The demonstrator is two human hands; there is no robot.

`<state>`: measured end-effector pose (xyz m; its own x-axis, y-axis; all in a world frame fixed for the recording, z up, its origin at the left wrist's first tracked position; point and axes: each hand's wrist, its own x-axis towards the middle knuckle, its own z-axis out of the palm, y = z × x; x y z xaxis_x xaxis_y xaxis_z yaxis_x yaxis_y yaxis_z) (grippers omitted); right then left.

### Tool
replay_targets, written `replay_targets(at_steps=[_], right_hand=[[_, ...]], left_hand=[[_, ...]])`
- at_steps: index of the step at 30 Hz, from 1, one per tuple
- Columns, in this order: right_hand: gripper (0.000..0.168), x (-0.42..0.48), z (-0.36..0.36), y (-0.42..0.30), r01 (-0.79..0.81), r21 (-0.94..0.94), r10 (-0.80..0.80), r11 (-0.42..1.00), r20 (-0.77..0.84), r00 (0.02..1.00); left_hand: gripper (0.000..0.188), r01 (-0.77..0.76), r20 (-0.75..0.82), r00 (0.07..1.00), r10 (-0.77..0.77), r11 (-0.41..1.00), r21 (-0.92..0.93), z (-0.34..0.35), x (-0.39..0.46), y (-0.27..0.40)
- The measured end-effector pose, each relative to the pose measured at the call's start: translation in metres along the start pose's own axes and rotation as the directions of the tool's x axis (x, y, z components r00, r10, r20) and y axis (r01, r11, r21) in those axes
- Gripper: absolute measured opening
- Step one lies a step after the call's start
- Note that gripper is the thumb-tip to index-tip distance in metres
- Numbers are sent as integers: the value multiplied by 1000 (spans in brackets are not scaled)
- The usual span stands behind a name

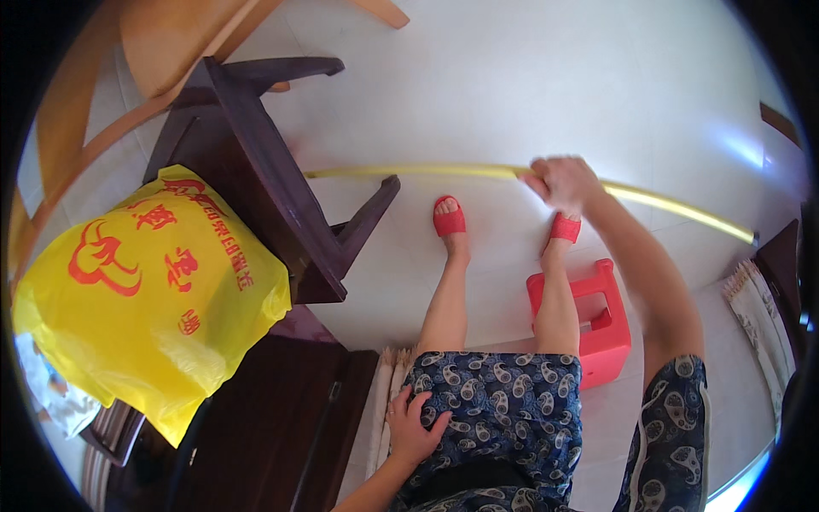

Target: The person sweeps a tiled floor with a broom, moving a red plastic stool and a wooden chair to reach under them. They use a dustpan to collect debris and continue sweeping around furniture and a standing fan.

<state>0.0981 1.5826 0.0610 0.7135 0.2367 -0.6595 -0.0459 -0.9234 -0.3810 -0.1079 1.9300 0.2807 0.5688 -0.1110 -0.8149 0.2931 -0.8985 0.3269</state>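
My right hand [566, 182] is closed around a long, thin yellow pole [681, 210], held out in front of my feet. The hand is slightly blurred. To the right, the pole ends in a dark cap; its left stretch passes behind a dark wooden stool or small table [259, 137], so that end is hidden. My left hand [416, 427] rests on my left thigh, over the blue paisley-patterned clothing [499, 409]. Its fingers are spread and hold nothing. Both feet, in red slippers [450, 219], are on the pale tiled floor [384, 256].
A red plastic stool [611, 349] stands beside my right leg. On the dark furniture at left sits a yellow plastic bag [153, 320] bearing red writing. A light wooden chair [173, 38] is at upper left. Fringed cloth [758, 326] hangs at far right, beside dark wood.
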Motion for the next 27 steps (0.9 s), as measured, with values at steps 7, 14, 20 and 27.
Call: replay_targets(at_steps=[7, 14, 20, 27], right_hand=[[46, 34, -50, 17, 99, -210, -114, 973, -60, 992], [37, 34, -78, 15, 133, -272, -157, 953, -68, 985], [46, 61, -73, -12, -20, -251, 31, 968, 40, 999], [49, -28, -101, 2, -242, -194, 272, 951, 149, 951]], left_hand=[[49, 5, -29, 1000, -6, 1000, -11, 13, -8, -9], [48, 52, -28, 998, -53, 998, -44, 15, -14, -8], [45, 53, -49, 997, -55, 998, -35, 15, -16, -6], [44, 48, -92, 995, -49, 999, -5, 23, -20, -4]])
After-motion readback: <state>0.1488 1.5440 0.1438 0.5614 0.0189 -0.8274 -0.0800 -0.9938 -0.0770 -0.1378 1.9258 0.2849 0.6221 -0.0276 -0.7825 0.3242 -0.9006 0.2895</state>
